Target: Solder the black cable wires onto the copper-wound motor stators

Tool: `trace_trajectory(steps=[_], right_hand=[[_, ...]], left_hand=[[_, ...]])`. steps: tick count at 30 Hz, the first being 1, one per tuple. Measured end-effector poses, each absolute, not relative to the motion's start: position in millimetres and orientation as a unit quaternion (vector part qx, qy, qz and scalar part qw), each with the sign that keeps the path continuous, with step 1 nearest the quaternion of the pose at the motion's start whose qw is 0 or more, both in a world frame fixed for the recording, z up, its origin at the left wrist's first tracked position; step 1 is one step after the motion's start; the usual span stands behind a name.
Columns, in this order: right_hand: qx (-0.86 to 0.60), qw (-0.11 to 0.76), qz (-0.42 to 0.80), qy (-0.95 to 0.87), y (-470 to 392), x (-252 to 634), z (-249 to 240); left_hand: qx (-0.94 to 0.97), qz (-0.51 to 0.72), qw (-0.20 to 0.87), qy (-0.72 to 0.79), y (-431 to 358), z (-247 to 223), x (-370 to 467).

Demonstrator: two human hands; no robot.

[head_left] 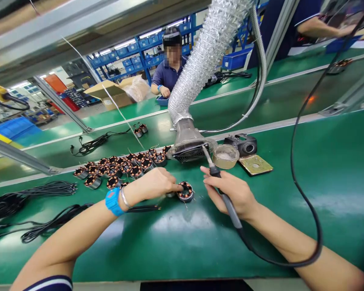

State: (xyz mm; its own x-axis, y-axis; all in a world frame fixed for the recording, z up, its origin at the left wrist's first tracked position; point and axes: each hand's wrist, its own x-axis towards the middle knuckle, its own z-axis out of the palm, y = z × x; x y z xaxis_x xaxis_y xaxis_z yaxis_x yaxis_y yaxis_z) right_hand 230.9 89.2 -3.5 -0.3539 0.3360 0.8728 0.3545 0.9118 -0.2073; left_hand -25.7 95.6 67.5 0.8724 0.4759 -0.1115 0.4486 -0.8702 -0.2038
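Note:
My left hand (156, 182), with a blue band on its wrist, has its fingers closed on the near rim of a motor stator (187, 197) with copper windings. The stator rests on the green bench, and thin wire ends stick out from it. In my right hand (238, 193) is a soldering iron (232, 212), gripped like a pen, its tip pointing up and away by the fume extractor hood (189, 141). The tip is apart from the stator. Beyond my left hand stand several more stators (112, 169) in rows.
A round tin (226, 155), a black iron stand (245, 145) and a flat sponge tray (255, 164) sit right of the hood. Black cable bundles (48, 190) lie at left. The iron's cord (294, 161) loops at right. A co-worker (171, 66) sits across the bench.

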Motion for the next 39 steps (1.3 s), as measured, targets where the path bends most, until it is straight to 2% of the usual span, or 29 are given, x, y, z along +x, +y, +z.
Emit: trace_trajectory(steps=[4, 7, 11, 14, 16, 20, 23, 26, 29, 31, 34, 37, 39], right_hand=[[-0.197, 0.467, 0.077, -0.858, 89, 222, -26], [-0.185, 0.400, 0.145, -0.886, 82, 215, -35], [-0.202, 0.378, 0.129, -0.894, 59, 209, -23], [-0.201, 0.388, 0.142, -0.888, 51, 212, -7], [-0.181, 0.387, 0.165, -0.889, 56, 215, -1], [-0.141, 0.321, 0.205, -0.914, 71, 213, -4], [-0.146, 0.299, 0.201, -0.921, 71, 206, -13], [-0.160, 0.307, 0.197, -0.917, 60, 202, -21], [-0.175, 0.337, 0.205, -0.902, 46, 202, -30], [-0.193, 0.358, 0.199, -0.892, 40, 202, -35], [-0.215, 0.373, 0.185, -0.883, 36, 202, -40], [-0.221, 0.377, 0.182, -0.881, 36, 202, -40], [-0.225, 0.376, 0.181, -0.881, 36, 202, -39]], left_hand=[[-0.898, -0.054, 0.089, -0.427, 61, 61, -32], [-0.854, -0.082, -0.036, -0.512, 24, 46, -26], [-0.795, -0.053, -0.202, -0.570, 4, 24, -14], [-0.768, -0.082, -0.284, -0.568, 11, 13, -13], [-0.761, -0.102, -0.299, -0.567, 16, 9, -15], [-0.741, -0.135, -0.313, -0.579, 20, 8, -25], [-0.726, -0.157, -0.364, -0.561, 20, 7, -31], [-0.675, -0.194, -0.477, -0.528, 25, 4, -29], [-0.561, -0.253, -0.612, -0.496, 32, 3, -16], [-0.485, -0.271, -0.667, -0.496, 34, 5, -8], [-0.500, -0.261, -0.641, -0.520, 28, 11, -9], [-0.607, -0.188, -0.548, -0.544, 17, 17, -24], [-0.630, -0.140, -0.535, -0.545, 12, 17, -33]])
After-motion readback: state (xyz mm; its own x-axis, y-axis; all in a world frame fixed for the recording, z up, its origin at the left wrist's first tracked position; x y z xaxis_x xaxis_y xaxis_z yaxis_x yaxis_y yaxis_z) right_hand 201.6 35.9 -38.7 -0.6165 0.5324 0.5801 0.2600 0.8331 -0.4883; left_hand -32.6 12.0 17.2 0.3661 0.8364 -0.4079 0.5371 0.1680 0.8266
